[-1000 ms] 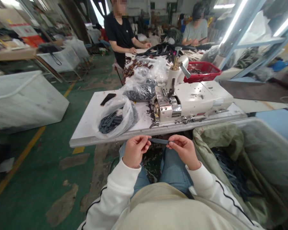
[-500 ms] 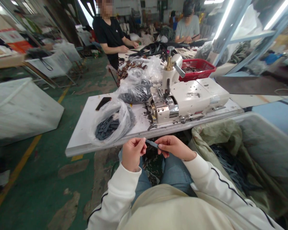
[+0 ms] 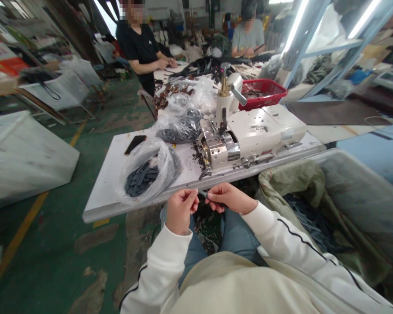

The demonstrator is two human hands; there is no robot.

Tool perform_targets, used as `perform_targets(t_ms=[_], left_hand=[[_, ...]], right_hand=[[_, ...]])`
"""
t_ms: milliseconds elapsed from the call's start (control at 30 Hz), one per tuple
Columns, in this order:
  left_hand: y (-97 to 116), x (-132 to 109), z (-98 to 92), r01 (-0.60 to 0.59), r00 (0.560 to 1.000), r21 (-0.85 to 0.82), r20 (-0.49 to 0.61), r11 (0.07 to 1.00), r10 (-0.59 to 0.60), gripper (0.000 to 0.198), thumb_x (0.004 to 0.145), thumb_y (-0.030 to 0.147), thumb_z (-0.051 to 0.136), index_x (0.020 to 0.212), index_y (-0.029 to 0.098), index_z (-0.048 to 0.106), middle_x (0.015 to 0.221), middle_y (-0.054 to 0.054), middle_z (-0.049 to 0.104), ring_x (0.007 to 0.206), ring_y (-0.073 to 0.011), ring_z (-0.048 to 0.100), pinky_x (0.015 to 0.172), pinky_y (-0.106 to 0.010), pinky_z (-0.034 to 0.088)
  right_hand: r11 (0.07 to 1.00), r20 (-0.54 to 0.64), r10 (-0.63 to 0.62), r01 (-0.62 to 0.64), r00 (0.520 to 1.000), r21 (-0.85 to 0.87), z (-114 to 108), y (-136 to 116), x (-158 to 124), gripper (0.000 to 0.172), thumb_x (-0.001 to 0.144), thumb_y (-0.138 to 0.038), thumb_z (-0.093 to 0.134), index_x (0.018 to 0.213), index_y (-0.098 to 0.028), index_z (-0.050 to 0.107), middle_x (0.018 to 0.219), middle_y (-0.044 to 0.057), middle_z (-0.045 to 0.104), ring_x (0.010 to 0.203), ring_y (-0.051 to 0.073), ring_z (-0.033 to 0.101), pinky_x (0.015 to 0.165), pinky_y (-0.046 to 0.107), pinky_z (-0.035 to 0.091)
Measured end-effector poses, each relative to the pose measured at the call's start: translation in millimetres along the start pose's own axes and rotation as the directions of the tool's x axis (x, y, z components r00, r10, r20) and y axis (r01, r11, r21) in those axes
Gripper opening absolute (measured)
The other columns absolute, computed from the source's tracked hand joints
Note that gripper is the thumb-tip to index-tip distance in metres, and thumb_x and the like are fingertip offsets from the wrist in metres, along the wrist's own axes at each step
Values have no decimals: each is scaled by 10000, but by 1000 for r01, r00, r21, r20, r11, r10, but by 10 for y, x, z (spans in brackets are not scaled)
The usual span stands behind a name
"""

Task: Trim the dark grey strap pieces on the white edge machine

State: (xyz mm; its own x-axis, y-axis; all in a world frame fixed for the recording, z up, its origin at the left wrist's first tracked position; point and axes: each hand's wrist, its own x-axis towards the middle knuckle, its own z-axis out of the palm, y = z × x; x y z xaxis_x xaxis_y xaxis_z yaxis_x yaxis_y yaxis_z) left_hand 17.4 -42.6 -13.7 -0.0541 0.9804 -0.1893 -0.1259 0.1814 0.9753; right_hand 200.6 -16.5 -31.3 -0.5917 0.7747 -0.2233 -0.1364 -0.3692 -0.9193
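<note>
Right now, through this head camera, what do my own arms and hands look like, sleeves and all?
The left sleeve and right sleeve are white and long, reaching the wrists, each with a thin black stripe running along it. The left hand and right hand are bare, with no gloves.

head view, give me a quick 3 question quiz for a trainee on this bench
1. True or false: the left hand and right hand are both pinching the dark strip.
2. What fills the clear plastic bag on the white table? a) dark strips b) a phone c) scissors
3. What colour is the basket behind the white machine?

Key: 1 true; 2 a; 3 red
</note>
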Motion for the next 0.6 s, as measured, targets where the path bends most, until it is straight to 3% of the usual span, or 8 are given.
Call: perform_targets(t_ms=[33, 100, 200, 367, 600], left_hand=[[-17, 4, -5, 5, 1000, -14, -14, 1000, -5, 285, 709, 400, 720, 680, 133, 627, 508, 26, 542, 396, -50, 416, 362, -170, 238], [-50, 12, -35, 18, 999, -49, -51, 999, -20, 302, 702, 422, 723, 728, 134, 638, 524, 32, 533, 414, -51, 422, 372, -165, 236], [-93, 17, -113, 34, 997, -66, -73, 997, -39, 326, 694, 442, 730, 726, 135, 626, 517, 44, 501, 427, -44, 404, 387, -155, 229], [-126, 30, -232, 41, 993, -65, -106, 997, -48, 356, 666, 462, 750, 752, 142, 621, 509, 54, 477, 431, -46, 379, 390, -158, 218], [-140, 62, -301, 13, 989, -98, -143, 995, -27, 371, 653, 465, 760, 777, 152, 603, 519, 60, 466, 437, -46, 370, 387, -156, 203]], right_hand=[[996, -106, -70, 64, 992, -56, -70, -42, 58, 342, 792, -462, 657, 748, -122, 652, 533, -20, 597, 393, 48, 489, 363, 132, 346], [984, -349, -177, 156, 920, -89, -264, -184, 199, 329, 770, -443, 671, 675, -132, 618, 453, -54, 505, 349, 35, 392, 329, 137, 260], [978, -563, -178, 209, 807, -9, -589, -460, 422, 310, 729, -391, 706, 614, -134, 576, 388, -85, 384, 321, 24, 287, 312, 148, 172], [977, -643, -116, 205, 757, 65, -867, -641, 695, 293, 741, -305, 683, 559, -140, 523, 360, -99, 306, 303, 18, 209, 295, 156, 96], [951, -752, -89, 280, 653, 131, -820, -624, 862, 297, 776, -237, 620, 534, -168, 462, 355, -98, 292, 296, 21, 194, 282, 161, 117]])
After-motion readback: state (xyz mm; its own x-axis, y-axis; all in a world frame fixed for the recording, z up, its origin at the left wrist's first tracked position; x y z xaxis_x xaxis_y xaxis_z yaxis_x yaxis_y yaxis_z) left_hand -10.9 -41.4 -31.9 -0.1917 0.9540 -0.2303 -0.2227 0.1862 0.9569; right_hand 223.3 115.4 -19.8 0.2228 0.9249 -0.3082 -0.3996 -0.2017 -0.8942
